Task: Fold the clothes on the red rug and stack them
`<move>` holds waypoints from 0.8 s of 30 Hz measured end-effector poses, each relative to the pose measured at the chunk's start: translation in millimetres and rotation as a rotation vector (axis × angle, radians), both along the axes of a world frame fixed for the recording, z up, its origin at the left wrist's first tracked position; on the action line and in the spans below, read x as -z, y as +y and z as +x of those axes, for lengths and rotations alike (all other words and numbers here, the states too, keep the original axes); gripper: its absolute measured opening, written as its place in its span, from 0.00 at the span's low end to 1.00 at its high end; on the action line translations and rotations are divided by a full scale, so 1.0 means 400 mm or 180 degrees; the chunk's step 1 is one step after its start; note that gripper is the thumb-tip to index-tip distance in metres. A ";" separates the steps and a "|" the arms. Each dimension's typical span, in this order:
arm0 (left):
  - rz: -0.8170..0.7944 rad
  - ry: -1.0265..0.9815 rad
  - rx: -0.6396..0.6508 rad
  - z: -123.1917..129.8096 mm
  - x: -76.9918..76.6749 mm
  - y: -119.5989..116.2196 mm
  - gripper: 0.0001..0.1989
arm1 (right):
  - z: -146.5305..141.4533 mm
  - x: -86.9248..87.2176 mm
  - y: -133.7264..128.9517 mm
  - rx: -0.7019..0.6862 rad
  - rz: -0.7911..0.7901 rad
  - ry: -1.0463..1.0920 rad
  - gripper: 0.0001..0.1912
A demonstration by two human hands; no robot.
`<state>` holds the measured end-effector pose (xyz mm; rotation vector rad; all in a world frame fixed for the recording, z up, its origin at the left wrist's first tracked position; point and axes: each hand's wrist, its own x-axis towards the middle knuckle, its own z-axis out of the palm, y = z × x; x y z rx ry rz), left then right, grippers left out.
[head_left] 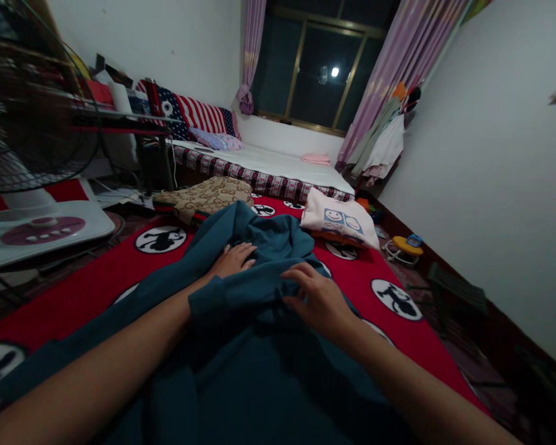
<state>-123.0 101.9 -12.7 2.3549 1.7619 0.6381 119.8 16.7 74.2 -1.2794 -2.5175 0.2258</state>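
A dark teal long-sleeved sweatshirt (259, 364) lies spread over a red blanket (143, 275) with black-and-white round prints. One sleeve stretches toward the lower left. The other is folded across the upper body, its cuff beside my left forearm. My left hand (234, 258) rests flat on the bunched cloth beyond the folded sleeve, fingers extended. Just right of it, my right hand (319, 296) touches the folded sleeve. Its thumb and forefinger are curved but apart, with no cloth visibly pinched. The far end of the sweatshirt is rumpled.
Beyond the sweatshirt lie a folded brown patterned cloth (208, 198) and a folded pale pink garment (338, 219) with smiley prints. A fan (41, 225) stands at left, near a cluttered table (120, 117). A bed (278, 162) is behind; a small yellow-topped stool (405, 246) stands right.
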 end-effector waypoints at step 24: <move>0.0348 0.0088 -0.0126 0.014 -0.001 -0.016 0.27 | 0.504 -0.041 0.192 0.2462 0.0656 0.4223 0.05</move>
